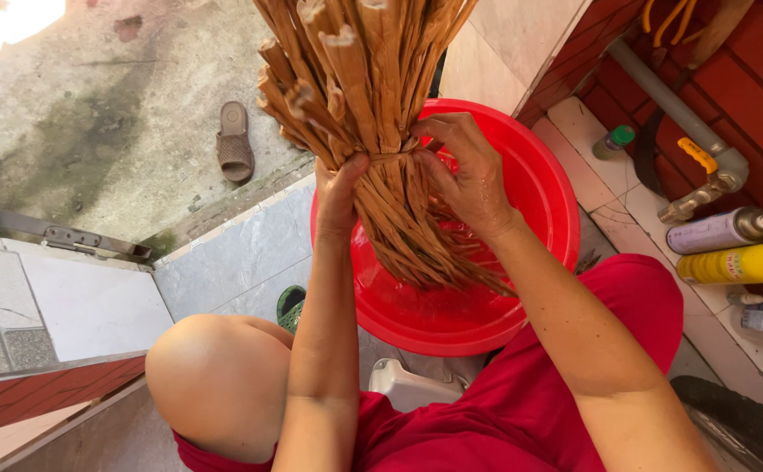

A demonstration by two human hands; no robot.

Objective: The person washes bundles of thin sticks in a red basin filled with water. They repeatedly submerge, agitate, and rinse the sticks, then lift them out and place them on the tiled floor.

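Your fingers (pixel 441 166) close narrow around the waist of the bundle (pixel 373 105), left hand (pixel 338 197) and right hand (pixel 469 179) both pinching it where the tie (pixel 388 158) sits, above the red basin (pixel 539 192). The strips look wet; if your grip slackens, I judge they could slide and splay over the basin's rim onto the floor. To your right, against the brick wall, lie a grey spray can (pixel 718 231) and a yellow can (pixel 740 262); a small green-capped bottle (pixel 613 142) stands beyond them.

Grey tiled floor (pixel 242 253) (sunlit concrete beyond), red-tiled wall (pixel 749 96).
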